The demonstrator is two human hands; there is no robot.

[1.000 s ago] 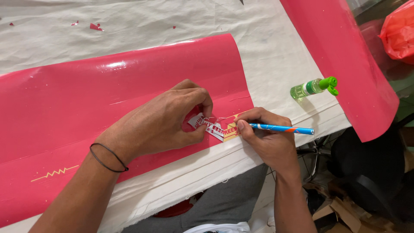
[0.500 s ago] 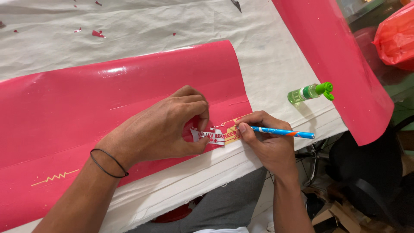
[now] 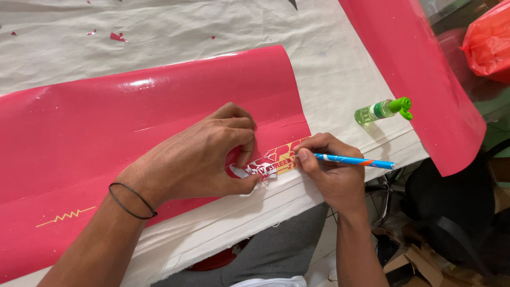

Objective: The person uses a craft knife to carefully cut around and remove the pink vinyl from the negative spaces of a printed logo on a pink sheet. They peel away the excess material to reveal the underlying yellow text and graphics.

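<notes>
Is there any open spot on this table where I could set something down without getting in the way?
Bare white cloth lies between the big pink sheet and the second pink sheet, above the green bottle. It is crowded where the left hand and right hand work.

A small yellow-and-white decal [image 3: 276,162] with red lettering lies at the pink sheet's [image 3: 133,127] near edge; a yellow zigzag mark [image 3: 65,216] sits far left.

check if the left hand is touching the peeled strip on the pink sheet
Touching. The head view shows the left hand pinching the peeled strip between thumb and forefinger on the pink sheet, with no gap visible.
</notes>
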